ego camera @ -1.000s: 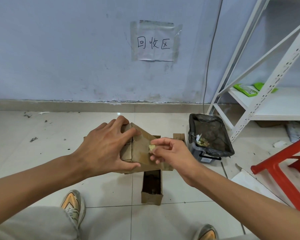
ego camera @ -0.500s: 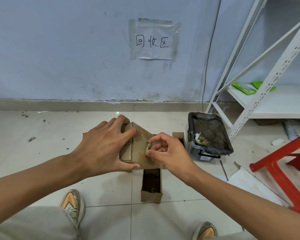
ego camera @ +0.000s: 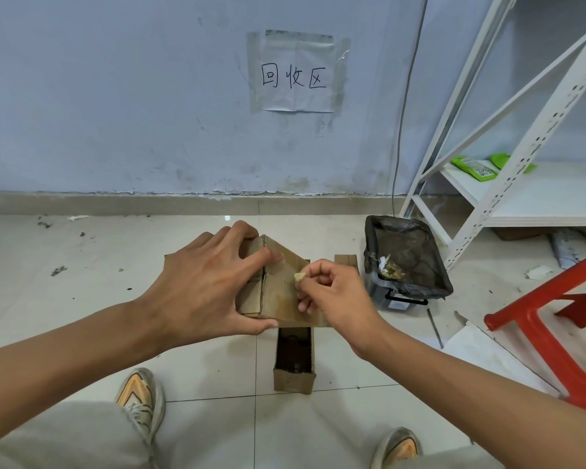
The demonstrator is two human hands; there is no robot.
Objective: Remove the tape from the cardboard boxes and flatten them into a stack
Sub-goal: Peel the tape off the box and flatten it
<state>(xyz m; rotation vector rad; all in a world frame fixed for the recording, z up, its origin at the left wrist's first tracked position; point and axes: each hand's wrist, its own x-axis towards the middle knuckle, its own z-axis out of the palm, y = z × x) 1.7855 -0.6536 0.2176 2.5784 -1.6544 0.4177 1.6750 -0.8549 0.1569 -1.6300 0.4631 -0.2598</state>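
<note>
Pale blue wall (ego camera: 115, 96) across the far side, with a taped paper sign (ego camera: 295, 74) bearing handwritten characters. Tiled floor (ego camera: 82, 299) below, carrying everything else. White metal shelving (ego camera: 521, 164) at the right, green packets (ego camera: 476, 167) lying on its low shelf. Red plastic stool (ego camera: 535, 333) near the floor's right edge. Black-lined bin (ego camera: 406, 262) close to the shelving's foot, scraps inside.

Left forearm reaching in from the lower left, left hand (ego camera: 203, 286) spread wide over the left end of a held cardboard box (ego camera: 278, 286), raised above the middle of the floor. Fingers (ego camera: 244, 230) splayed over the box's upper ridge and front face, thumb (ego camera: 251, 324) hooked under the lower edge, clamping the box between them. Box tilted, one corner ridge uppermost.

Right forearm coming in from the lower right, wrist bent, right hand (ego camera: 335, 292) curled against the box's right face. Thumb and forefinger closed in a pinch on a small yellowish wad of tape (ego camera: 299, 276), just at the cardboard surface; other fingers folded loosely under.

Narrow open box (ego camera: 294, 360) lying on the floor beneath the hands, its open side up, dark inside. Another piece of cardboard (ego camera: 345, 260) standing behind the right hand. Two shoes (ego camera: 139, 401) at the near edge of the floor.
</note>
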